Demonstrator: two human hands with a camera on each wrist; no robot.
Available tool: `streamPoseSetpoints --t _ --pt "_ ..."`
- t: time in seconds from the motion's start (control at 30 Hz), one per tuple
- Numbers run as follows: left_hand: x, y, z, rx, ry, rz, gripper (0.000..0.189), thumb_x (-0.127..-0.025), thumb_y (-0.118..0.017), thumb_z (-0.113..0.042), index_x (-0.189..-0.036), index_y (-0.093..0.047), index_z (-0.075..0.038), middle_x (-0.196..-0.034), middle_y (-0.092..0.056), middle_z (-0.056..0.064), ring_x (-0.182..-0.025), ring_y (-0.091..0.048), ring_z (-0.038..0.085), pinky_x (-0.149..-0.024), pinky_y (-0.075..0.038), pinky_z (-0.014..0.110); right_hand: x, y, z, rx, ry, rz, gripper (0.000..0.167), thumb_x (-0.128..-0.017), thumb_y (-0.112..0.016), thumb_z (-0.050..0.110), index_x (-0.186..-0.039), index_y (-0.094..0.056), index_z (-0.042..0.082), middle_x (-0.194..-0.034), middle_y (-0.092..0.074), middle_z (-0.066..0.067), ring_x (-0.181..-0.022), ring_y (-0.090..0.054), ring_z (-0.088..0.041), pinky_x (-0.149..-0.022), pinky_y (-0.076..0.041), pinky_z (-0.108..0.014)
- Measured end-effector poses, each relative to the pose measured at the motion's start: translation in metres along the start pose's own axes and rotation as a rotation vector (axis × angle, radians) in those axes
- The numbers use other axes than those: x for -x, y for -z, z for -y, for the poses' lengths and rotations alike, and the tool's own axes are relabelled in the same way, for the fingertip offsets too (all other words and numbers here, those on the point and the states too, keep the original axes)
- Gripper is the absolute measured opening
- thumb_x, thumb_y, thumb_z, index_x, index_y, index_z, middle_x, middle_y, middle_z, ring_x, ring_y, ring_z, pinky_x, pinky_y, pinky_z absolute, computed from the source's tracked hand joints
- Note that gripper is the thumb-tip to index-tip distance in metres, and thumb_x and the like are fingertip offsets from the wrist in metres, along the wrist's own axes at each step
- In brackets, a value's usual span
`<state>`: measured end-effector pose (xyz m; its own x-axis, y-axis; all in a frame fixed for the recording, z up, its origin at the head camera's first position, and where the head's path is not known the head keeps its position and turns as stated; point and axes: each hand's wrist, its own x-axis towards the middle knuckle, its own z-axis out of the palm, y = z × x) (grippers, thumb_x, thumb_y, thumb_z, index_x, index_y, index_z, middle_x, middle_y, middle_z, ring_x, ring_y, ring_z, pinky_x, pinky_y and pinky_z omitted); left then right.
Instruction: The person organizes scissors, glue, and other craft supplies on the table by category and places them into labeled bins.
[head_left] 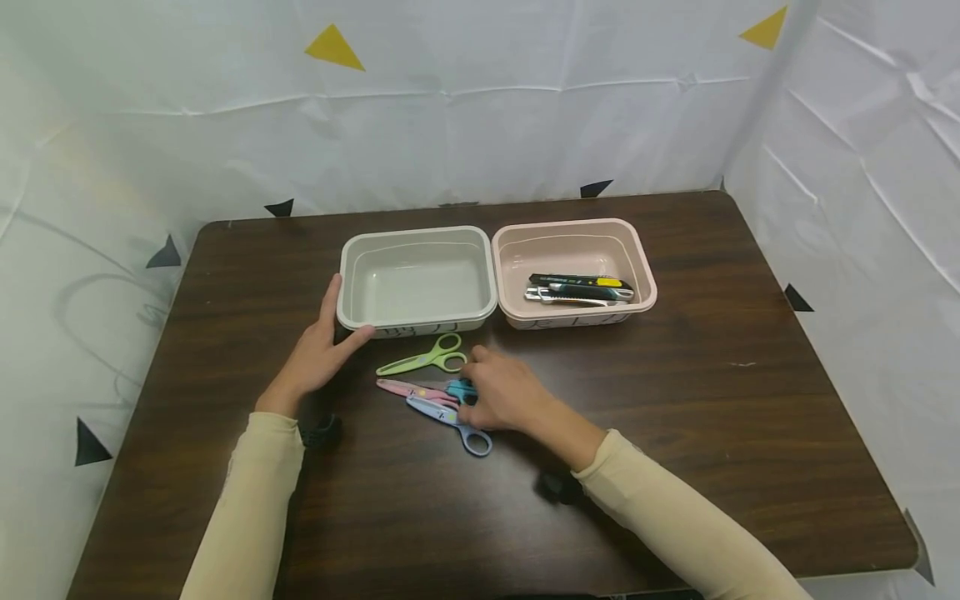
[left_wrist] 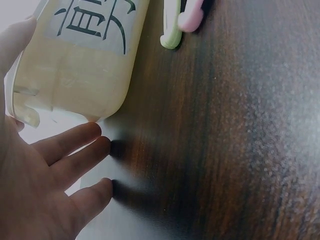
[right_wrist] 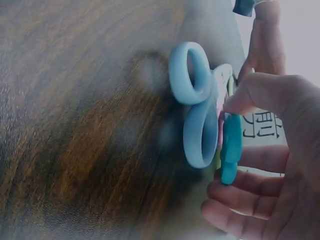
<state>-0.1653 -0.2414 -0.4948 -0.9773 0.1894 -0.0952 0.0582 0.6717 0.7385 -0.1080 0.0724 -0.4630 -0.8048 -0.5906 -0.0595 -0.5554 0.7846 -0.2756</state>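
My right hand (head_left: 504, 390) pinches the teal handles of a pair of scissors (right_wrist: 231, 147) between thumb and fingers; its blades lie partly over pink scissors (head_left: 408, 390). Blue scissors (head_left: 435, 410) lie just below, their finger loops toward me. Nearer the bins are green scissors (head_left: 420, 362). My left hand (head_left: 311, 358) rests at the front left corner of a pale grey-green bin (head_left: 416, 323), thumb along the front rim and fingers extended beside its left wall. The bin has nothing in it. In the left wrist view, a paper label with a written character is on its front.
A pink bin (head_left: 573, 315) stands right beside the grey-green one and contains several box cutters (head_left: 581, 289). Both bins sit toward the back of the dark wooden table (head_left: 675, 400). White sheeting (head_left: 480, 142) with yellow and black patches surrounds the table's back and sides.
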Motion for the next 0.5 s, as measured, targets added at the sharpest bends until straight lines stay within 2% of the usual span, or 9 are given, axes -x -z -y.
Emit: streamPoseSetpoints --t 0.2,0.5 --pt "0.001 0.000 -0.001 -0.001 -0.002 -0.001 0.095 -0.092 -0.059 -0.058 -0.155 0.011 -0.042 -0.162 -0.017 0.012 -0.139 -0.033 0.044 -0.103 -0.027 0.069 0.003 0.003 0.000 -0.045 -0.008 0.074 0.048 -0.066 -0.078 0.048 -0.102 -0.074 0.016 -0.090 -0.053 0.005 -0.073 -0.050 -0.011 -0.059 -0.043 -0.027" --pt "0.001 0.001 -0.001 -0.008 0.010 -0.001 0.095 -0.091 -0.058 -0.061 -0.153 0.013 -0.046 -0.163 -0.014 0.008 -0.141 -0.030 0.042 -0.104 -0.026 0.070 0.008 0.012 -0.004 -0.136 0.040 0.090 0.049 -0.067 -0.078 0.044 -0.105 -0.074 0.015 -0.093 -0.056 0.006 -0.074 -0.051 -0.009 -0.062 -0.043 -0.025"
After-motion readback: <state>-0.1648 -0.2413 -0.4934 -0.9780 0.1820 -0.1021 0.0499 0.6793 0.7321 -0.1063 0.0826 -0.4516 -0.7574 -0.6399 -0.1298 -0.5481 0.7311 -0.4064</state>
